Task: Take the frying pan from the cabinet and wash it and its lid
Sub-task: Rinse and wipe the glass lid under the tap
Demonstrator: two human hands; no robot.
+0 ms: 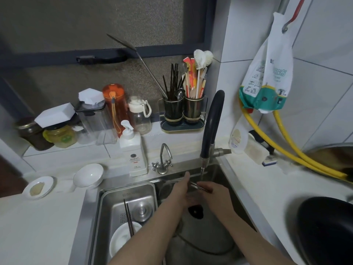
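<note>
A glass lid (208, 243) with a black knob (195, 211) is tilted inside the sink's right basin (227, 180), its top rim under the black tap (210, 127). A thin stream of water falls on that rim. My right hand (216, 196) grips the rim from the right. My left hand (181, 191) lies against the lid's left side with fingers stretched up along the glass. The black frying pan (324, 232) sits on the counter at the right, apart from both hands.
A steel drain tray (107, 199) in the left basin holds a white bowl (122, 240), chopsticks and a metal cap. A soap bottle (133, 150) and small tap stand behind the sink. Yellow hoses (290, 150) cross the right counter. Jars, bottles and utensil holders line the sill.
</note>
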